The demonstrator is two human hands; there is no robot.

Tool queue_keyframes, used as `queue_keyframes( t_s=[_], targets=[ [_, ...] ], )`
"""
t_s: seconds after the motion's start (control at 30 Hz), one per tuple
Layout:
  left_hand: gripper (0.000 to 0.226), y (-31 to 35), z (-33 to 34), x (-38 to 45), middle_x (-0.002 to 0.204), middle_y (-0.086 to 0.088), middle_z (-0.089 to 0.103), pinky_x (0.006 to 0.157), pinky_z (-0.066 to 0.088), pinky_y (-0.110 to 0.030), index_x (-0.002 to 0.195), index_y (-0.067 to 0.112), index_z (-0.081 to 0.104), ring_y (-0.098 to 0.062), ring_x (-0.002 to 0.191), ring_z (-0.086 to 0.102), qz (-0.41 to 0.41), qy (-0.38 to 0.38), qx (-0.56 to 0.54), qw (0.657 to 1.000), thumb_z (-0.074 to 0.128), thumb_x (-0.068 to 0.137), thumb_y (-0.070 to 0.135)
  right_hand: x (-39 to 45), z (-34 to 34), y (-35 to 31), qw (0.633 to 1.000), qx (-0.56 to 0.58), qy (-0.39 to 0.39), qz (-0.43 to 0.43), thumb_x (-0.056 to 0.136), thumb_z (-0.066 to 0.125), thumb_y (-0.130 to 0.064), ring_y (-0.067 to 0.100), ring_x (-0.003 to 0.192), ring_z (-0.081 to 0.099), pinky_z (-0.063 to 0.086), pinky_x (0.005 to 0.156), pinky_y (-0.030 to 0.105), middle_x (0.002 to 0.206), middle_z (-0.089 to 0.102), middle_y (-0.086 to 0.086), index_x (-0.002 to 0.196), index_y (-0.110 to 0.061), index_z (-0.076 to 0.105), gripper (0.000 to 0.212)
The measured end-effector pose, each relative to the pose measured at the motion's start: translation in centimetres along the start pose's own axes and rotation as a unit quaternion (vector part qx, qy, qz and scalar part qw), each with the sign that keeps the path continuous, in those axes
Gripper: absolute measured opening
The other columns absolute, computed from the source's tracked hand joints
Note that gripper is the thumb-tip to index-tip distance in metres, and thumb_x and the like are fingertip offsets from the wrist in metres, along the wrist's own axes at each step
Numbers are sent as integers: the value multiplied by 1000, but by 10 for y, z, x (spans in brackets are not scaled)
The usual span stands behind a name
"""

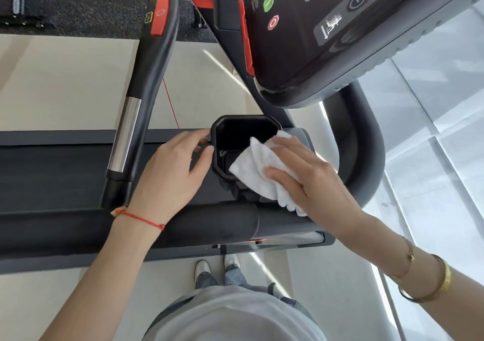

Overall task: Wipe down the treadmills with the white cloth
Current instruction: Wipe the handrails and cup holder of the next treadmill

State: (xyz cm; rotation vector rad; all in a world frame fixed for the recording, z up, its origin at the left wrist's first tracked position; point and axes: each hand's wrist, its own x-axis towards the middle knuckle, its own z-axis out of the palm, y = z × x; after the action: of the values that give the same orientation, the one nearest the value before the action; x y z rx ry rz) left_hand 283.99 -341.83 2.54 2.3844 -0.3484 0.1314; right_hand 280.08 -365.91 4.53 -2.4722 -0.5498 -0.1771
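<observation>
Right hand [309,173] at frame centre presses white cloth [258,167] over cup holder [245,124] rim, left hand [172,167] relaxed steadying its edge; suggest sweeping cloth inside corners.

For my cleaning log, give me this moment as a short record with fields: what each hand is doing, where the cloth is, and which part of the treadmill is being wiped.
left hand: left hand touches the outer rim of the cup holder
right hand: right hand presses the white cloth
cloth position: draped over the cup holder's right edge
nearby: console above
</observation>
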Motion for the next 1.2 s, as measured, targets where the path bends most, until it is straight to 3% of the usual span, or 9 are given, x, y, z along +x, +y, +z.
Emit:
queue_keyframes(
  t_s=[0.1, 0.17, 0.27, 0.37, 0.43, 0.73, 0.93, 1.07, 1.2],
  targets=[
    [40, 0, 1, 3, 122, 7, 65, 93, 51, -32, 136, 20, 58, -9, 105, 62, -6, 2, 5, 1000, 50, 99, 32, -4, 2, -10, 992, 30, 21, 117, 102, 48, -29, 11, 133, 42, 40, 103, 34, 149, 38, -10, 134, -21, 46, 33],
    [42, -1, 0, 4, 125, 6, 64, 96, 50, -33, 138, 20, 56, -11, 110, 62, -12, 1, 10, 1000, 50, 99, 34, -4, 3, -15, 979, 34, 9, 200, 101, 43, -41, 13, 126, 47, 39, 93, 27, 154, 29, -8, 139, -25, 34, 42],
    [41, 0, 1, 5, 124, 5, 65, 95, 52, -37, 138, 20, 56, -12, 109, 62, -13, -4, 9, 1000, 49, 99, 33, 6, 8, -16, 960, 16, -29, 277, 100, 40, -46, 8, 86, 57, 35, 64, 14, 111, 59, 3, 116, -20, 39, 30],
    [38, 1, 3, 6, 118, 5, 66, 91, 53, -37, 135, 20, 58, -10, 103, 62, -10, -3, 3, 1000, 49, 99, 31, 32, 5, -8, 948, 4, -70, 309, 100, 41, -43, 9, 71, 46, 29, 52, 18, 86, 51, -1, 103, -14, 40, 29],
    [36, 1, 4, 6, 114, 6, 66, 89, 52, -34, 133, 20, 59, -9, 100, 62, -9, 1, 0, 1000, 50, 99, 29, 46, 0, -2, 949, -15, -90, 302, 100, 43, -40, 15, 74, 46, 30, 55, 25, 89, 50, 1, 110, -8, 46, 34],
    [35, 0, 7, 6, 111, 5, 66, 87, 53, -36, 132, 21, 59, -12, 99, 63, -5, 9, -1, 1000, 50, 99, 28, 22, 5, -11, 955, 9, -84, 285, 97, 48, -46, 14, 85, 51, 32, 58, 11, 98, 55, -1, 106, -16, 41, 32],
    [37, 0, 6, 5, 112, 6, 66, 90, 52, -33, 135, 22, 58, -10, 100, 62, -9, 3, -6, 1000, 51, 99, 27, 55, 5, 12, 968, 28, -45, 245, 100, 47, -33, 20, 91, 54, 33, 62, 22, 105, 58, 6, 131, -9, 47, 39],
    [38, 1, 6, 4, 113, 4, 66, 89, 53, -39, 137, 21, 57, -15, 102, 63, -13, -2, -10, 1000, 50, 100, 27, 34, 3, 3, 984, 2, -49, 174, 100, 50, -31, 18, 122, 44, 25, 82, 7, 147, 40, 7, 149, -9, 29, 57],
    [37, 1, 7, 4, 114, 2, 66, 88, 54, -43, 136, 20, 57, -18, 104, 63, -7, -3, -10, 1000, 50, 100, 26, 53, -2, 11, 994, -48, -90, 49, 99, 53, -18, 23, 129, 39, 20, 98, -1, 149, 37, 14, 140, 2, 40, 48]
  ],
)
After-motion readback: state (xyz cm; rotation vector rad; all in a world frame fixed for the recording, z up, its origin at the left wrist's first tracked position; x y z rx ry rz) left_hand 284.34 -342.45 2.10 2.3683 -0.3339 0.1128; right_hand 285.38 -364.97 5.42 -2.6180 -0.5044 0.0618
